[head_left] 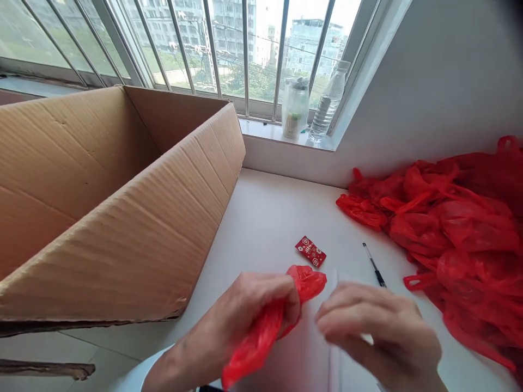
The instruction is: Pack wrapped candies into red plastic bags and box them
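My left hand [245,321] is closed around a crumpled red plastic bag [265,332], whose top sticks out past my fingers. My right hand [376,332] hovers just to the right of it, blurred, fingers curled together over a white sheet [339,283] on the table; I cannot make out anything in it. A small red patterned packet [310,251] lies on the white table just beyond both hands. A black pen [373,264] lies to the right of the packet.
A large open cardboard box [122,218] fills the left side. A heap of red plastic bags [457,234] covers the right of the white table [265,212]. On the window sill stand a clear plastic bottle [329,103] and a bagged container [295,109].
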A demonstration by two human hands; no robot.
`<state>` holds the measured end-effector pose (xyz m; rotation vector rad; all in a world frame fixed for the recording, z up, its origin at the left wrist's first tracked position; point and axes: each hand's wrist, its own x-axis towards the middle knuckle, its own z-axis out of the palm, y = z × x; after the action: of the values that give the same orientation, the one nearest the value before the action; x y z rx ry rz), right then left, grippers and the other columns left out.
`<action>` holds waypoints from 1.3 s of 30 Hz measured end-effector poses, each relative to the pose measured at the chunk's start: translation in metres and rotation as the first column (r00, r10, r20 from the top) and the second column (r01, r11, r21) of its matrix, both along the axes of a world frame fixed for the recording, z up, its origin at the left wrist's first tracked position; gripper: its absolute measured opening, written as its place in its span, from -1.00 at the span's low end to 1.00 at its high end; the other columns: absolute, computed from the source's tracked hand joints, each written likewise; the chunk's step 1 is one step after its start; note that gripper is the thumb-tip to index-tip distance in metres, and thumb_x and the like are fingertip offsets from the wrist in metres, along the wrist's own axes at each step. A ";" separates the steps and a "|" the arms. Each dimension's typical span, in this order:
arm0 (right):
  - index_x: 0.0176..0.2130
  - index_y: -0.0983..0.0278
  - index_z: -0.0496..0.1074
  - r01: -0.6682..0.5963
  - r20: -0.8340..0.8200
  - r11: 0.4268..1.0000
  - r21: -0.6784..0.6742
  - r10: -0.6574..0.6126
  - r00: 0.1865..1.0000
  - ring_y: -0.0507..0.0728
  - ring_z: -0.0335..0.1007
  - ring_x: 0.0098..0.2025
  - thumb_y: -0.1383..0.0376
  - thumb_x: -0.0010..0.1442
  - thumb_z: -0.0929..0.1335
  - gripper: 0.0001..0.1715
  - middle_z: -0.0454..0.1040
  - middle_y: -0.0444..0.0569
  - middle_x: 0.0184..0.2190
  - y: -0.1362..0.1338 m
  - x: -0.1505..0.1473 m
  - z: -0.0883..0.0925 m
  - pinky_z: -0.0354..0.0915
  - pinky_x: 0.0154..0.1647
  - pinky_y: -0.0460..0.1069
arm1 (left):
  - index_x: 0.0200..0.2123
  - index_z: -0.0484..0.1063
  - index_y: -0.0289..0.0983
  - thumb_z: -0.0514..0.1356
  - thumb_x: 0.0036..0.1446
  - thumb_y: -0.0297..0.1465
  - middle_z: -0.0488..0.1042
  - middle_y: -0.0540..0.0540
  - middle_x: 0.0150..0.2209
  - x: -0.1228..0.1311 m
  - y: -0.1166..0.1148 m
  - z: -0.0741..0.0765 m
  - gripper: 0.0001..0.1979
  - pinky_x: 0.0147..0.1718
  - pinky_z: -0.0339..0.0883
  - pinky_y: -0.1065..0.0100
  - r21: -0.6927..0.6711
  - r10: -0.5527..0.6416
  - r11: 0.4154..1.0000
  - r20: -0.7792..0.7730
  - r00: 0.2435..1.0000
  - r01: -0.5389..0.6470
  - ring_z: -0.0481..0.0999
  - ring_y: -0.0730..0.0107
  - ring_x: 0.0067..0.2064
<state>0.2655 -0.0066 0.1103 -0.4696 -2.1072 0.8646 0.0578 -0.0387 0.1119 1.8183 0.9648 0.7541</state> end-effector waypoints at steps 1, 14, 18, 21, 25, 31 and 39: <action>-0.05 0.14 0.42 0.051 -0.054 0.996 -0.068 -0.055 0.997 0.06 0.47 -0.18 0.45 0.28 0.28 -0.70 0.54 -0.08 -0.22 0.007 -0.002 -0.004 0.40 -0.15 -0.06 | -0.41 0.28 -0.25 -0.01 0.23 -0.53 0.37 0.01 -0.46 0.001 -0.003 0.001 -0.82 -0.49 0.21 0.40 0.245 0.041 0.970 -0.193 0.980 0.008 0.31 0.45 -0.48; -0.01 0.19 0.47 -0.046 0.184 0.995 0.091 0.029 0.982 0.05 0.47 -0.24 0.40 0.35 0.19 -0.64 0.56 -0.04 -0.24 0.049 -0.031 -0.035 0.38 -0.22 -0.06 | -0.42 0.29 -0.26 -0.12 0.22 -0.61 0.49 -0.25 -0.04 -0.018 -0.017 -0.017 -0.72 -0.53 0.41 0.40 0.806 0.534 0.590 -0.438 0.723 0.053 0.53 0.39 -0.42; 0.03 0.14 0.44 -0.038 0.333 0.992 0.123 -0.006 0.943 0.07 0.53 -0.23 0.40 0.34 0.20 -0.63 0.58 -0.06 -0.23 0.057 -0.017 -0.065 0.44 -0.21 -0.07 | -0.40 0.33 -0.28 -0.09 0.20 -0.61 0.49 -0.23 -0.06 -0.019 -0.031 -0.047 -0.74 -0.35 0.47 0.34 0.752 0.530 0.659 -0.470 0.706 0.005 0.55 0.33 -0.32; -0.05 0.15 0.49 -0.013 0.348 1.000 0.006 0.010 0.938 0.07 0.55 -0.24 0.36 0.33 0.23 -0.69 0.59 -0.07 -0.23 0.054 -0.021 -0.082 0.46 -0.26 -0.09 | -0.48 0.31 -0.29 -0.06 0.19 -0.67 0.50 -0.11 -0.33 -0.016 -0.028 -0.069 -0.70 -0.34 0.40 0.39 0.831 0.562 0.547 -0.271 0.781 -0.105 0.48 0.41 -0.37; -0.08 0.19 0.49 -0.008 0.344 0.988 -0.153 0.061 0.937 0.07 0.52 -0.28 0.32 0.31 0.28 -0.76 0.57 -0.05 -0.26 0.041 -0.032 -0.081 0.46 -0.24 -0.07 | -0.54 0.19 -0.27 -0.04 0.17 -0.69 0.42 -0.02 -0.46 -0.020 -0.023 -0.076 -0.69 -0.43 0.28 0.38 0.814 0.565 0.510 -0.073 0.822 -0.279 0.29 0.49 -0.49; 0.18 0.07 0.25 0.024 0.044 0.978 -0.206 -0.015 0.999 0.10 0.43 -0.06 0.32 0.32 0.27 -0.54 0.39 0.02 0.06 0.025 -0.043 -0.045 0.41 -0.03 0.04 | -0.43 0.25 -0.26 -0.04 0.19 -0.66 0.42 -0.02 -0.37 -0.026 -0.027 -0.062 -0.76 -0.39 0.30 0.41 0.777 0.601 0.429 0.135 0.788 -0.460 0.35 0.51 -0.43; -0.15 0.15 0.53 0.157 0.194 0.984 -0.082 -0.139 0.971 -0.01 0.45 -0.36 0.36 0.29 0.31 -0.79 0.54 -0.13 -0.37 0.048 -0.027 -0.029 0.36 -0.33 -0.14 | -0.42 0.29 -0.30 0.01 0.25 -0.58 0.39 -0.21 -0.07 -0.033 -0.017 -0.061 -0.80 -0.10 0.48 0.18 0.829 0.571 0.535 -0.212 0.794 -0.163 0.47 0.17 -0.02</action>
<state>0.2382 0.0417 0.0815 -0.7770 -2.1733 0.8664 0.0243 -0.0561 0.0514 2.6914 1.5589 1.1736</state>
